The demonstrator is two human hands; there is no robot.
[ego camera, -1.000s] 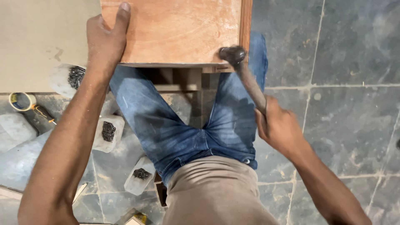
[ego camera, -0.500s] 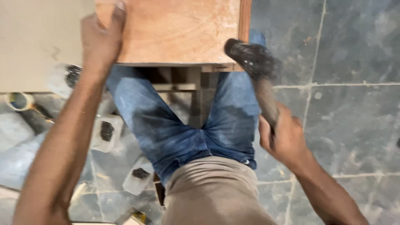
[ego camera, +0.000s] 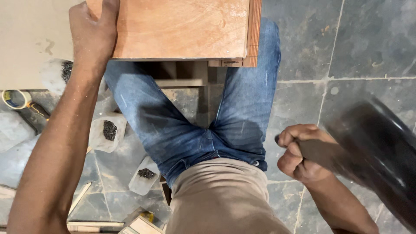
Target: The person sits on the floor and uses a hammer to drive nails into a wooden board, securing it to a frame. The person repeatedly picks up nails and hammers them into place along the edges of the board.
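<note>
My left hand [ego camera: 93, 32] presses flat on the near left corner of a reddish-brown plywood panel [ego camera: 186, 28], which carries a raised wooden strip [ego camera: 253, 32] along its right edge. My right hand [ego camera: 299, 154] is closed around the handle of a hammer [ego camera: 372, 151]; the dark head is raised to the right, close to the camera and blurred. It is well away from the panel. My legs in blue jeans [ego camera: 195, 125] stand beneath the panel.
Small clear bags of dark nails [ego camera: 108, 130] [ego camera: 145, 174] [ego camera: 65, 71] lie on the grey tiled floor [ego camera: 346, 43] at left. A roll of tape [ego camera: 15, 99] lies far left, wood offcuts [ego camera: 134, 225] at the bottom. A pale board [ego camera: 30, 39] lies at upper left.
The hammer head was at the panel's near right corner; my right hand has swung it back and up to the right, towards the camera. My left hand stays on the panel.
</note>
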